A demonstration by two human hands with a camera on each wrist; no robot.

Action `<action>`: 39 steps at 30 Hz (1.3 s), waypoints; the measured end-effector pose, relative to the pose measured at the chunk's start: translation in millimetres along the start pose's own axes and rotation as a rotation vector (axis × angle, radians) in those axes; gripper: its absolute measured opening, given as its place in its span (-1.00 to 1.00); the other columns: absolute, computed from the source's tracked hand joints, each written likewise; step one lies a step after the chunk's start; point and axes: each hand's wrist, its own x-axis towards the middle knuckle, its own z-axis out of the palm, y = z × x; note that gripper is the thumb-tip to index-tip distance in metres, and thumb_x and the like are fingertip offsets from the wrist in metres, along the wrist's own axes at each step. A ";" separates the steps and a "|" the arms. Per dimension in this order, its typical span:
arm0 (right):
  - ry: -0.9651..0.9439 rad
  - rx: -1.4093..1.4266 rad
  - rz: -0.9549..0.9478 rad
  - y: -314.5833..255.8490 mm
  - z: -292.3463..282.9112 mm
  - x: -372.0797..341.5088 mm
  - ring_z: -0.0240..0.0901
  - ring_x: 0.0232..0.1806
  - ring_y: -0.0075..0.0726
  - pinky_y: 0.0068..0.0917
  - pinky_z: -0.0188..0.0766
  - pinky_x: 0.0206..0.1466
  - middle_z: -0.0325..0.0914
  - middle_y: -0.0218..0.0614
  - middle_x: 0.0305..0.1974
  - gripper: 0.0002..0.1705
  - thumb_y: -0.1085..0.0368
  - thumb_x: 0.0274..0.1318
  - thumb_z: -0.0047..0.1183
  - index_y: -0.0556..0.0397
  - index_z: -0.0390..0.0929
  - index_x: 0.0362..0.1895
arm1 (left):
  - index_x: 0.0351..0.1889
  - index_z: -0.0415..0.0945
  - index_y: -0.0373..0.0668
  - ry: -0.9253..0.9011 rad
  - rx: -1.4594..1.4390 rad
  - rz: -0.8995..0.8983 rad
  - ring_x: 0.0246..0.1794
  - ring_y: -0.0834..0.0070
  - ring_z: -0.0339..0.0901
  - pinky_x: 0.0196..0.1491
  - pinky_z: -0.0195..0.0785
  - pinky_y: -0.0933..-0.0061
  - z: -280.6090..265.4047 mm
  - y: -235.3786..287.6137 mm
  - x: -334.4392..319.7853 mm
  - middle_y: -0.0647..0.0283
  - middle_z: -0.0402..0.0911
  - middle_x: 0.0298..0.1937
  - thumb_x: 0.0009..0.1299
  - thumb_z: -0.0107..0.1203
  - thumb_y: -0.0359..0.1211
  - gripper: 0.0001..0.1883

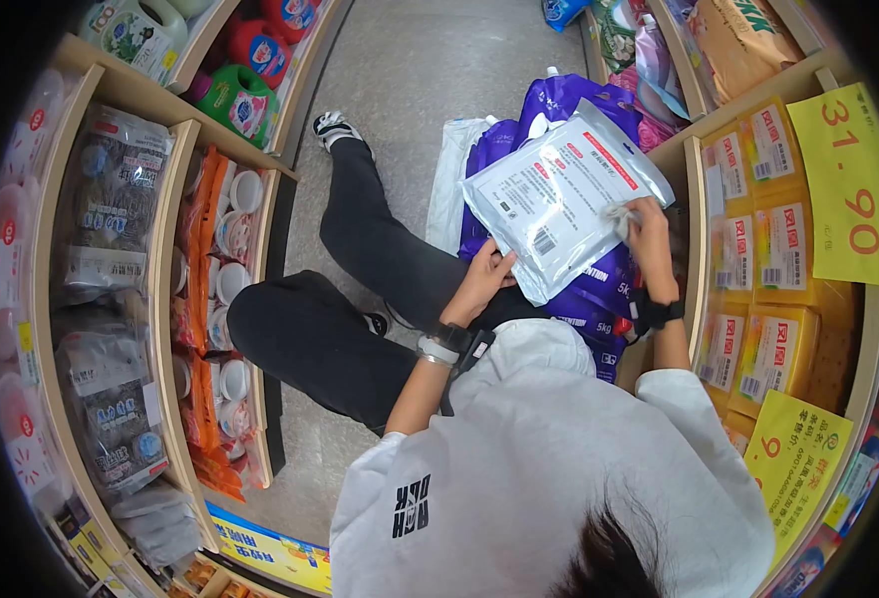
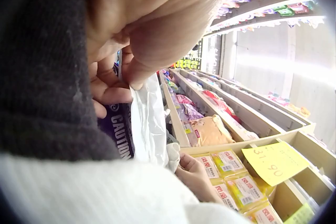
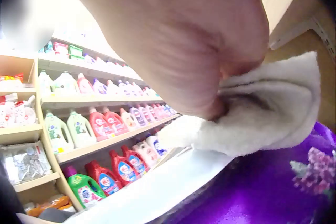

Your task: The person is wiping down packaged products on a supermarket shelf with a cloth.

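A silver-white flat package (image 1: pixel 559 199) with a red label strip lies tilted over purple bags (image 1: pixel 549 100) marked 5kg. At its lower left edge, the left hand (image 1: pixel 484 284) pinches the package between thumb and fingers; the left wrist view shows that hand (image 2: pixel 118 77) at the white edge beside the purple bag (image 2: pixel 113 129). On the package's right side, the right hand (image 1: pixel 649 239) holds a bunched white cloth (image 1: pixel 619 217). In the right wrist view, the folded cloth (image 3: pixel 268 113) is gripped under the fingers, close above the package (image 3: pixel 168 187).
Yellow packs (image 1: pixel 778 239) with red labels fill the shelf at the right, near a yellow price sign (image 1: pixel 848 189). Shelves at the left hold orange-wrapped white cups (image 1: pixel 205 299) and grey packs (image 1: pixel 111 219). Detergent bottles (image 1: pixel 240 105) stand at the upper left. Legs extend over the floor (image 1: pixel 400 50).
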 end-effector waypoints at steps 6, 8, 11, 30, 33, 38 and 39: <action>0.179 -0.229 0.146 35.4 -4.5 8.9 0.45 -0.15 0.18 -0.17 0.39 -0.06 0.46 -0.01 -0.23 -0.82 0.59 -0.07 0.05 0.26 0.52 -0.29 | 0.32 0.18 -0.12 -0.014 -0.028 0.028 -0.03 0.55 0.54 0.04 0.41 0.44 -2.0 -3.6 2.5 0.27 0.60 -0.04 0.52 -0.03 -0.26 -0.55; 0.220 -0.197 0.169 22.9 -6.9 4.0 0.39 -0.04 0.15 -0.18 0.33 0.05 0.41 0.01 -0.15 -0.80 0.58 -0.05 0.03 0.23 0.49 -0.25 | 0.33 0.18 -0.12 -0.013 -0.028 0.048 -0.03 0.55 0.54 0.04 0.41 0.45 -2.0 -3.2 0.6 0.28 0.59 -0.03 0.52 -0.03 -0.27 -0.54; 0.289 -0.126 0.118 27.0 -2.9 -10.1 0.29 0.12 0.08 -0.20 0.20 0.25 0.35 -0.03 0.00 -0.72 0.55 -0.03 -0.03 0.18 0.46 -0.15 | 0.32 0.20 -0.13 -0.021 -0.035 0.078 -0.01 0.57 0.51 0.04 0.41 0.47 0.4 -0.5 -1.8 0.28 0.55 0.04 0.52 -0.03 -0.27 -0.55; -0.287 0.110 -0.104 -53.9 -21.4 -31.4 0.10 0.36 0.14 -0.10 0.25 0.29 0.02 -0.10 0.39 -0.29 0.41 -0.19 0.09 -0.05 0.35 0.22 | -0.13 0.50 -0.26 0.216 0.154 0.468 0.17 0.49 0.25 0.30 0.02 0.49 13.4 41.2 -19.4 0.25 0.29 0.14 0.45 0.09 -0.27 -0.77; -0.339 0.074 -0.206 -65.7 -16.5 -38.4 0.23 0.29 0.13 -0.13 0.30 0.26 0.07 -0.12 0.37 -0.06 0.36 -0.33 0.32 -0.07 0.27 0.30 | -0.16 0.50 -0.25 0.256 0.199 0.544 0.19 0.48 0.25 0.28 0.08 0.48 24.4 60.7 -25.2 0.23 0.28 0.14 0.43 0.09 -0.31 -0.81; 0.092 -0.035 -0.269 -80.3 6.8 -33.3 0.41 0.08 0.02 -0.26 0.39 0.10 0.45 -0.13 0.10 -0.18 0.51 -0.39 0.24 0.07 0.40 0.18 | -0.13 0.46 -0.24 0.095 0.232 0.569 0.23 0.47 0.25 0.23 0.21 0.45 45.8 97.4 -48.7 0.24 0.22 0.18 0.44 0.08 -0.36 -0.84; 0.159 -0.020 -0.294 -77.3 8.8 -29.2 0.44 0.04 0.01 -0.26 0.39 0.08 0.49 -0.14 0.04 -0.24 0.53 -0.40 0.22 0.08 0.46 0.12 | -0.04 0.44 -0.22 0.059 0.275 0.585 0.29 0.44 0.21 0.27 0.18 0.45 44.2 101.0 -54.2 0.22 0.20 0.24 0.44 0.07 -0.38 -0.81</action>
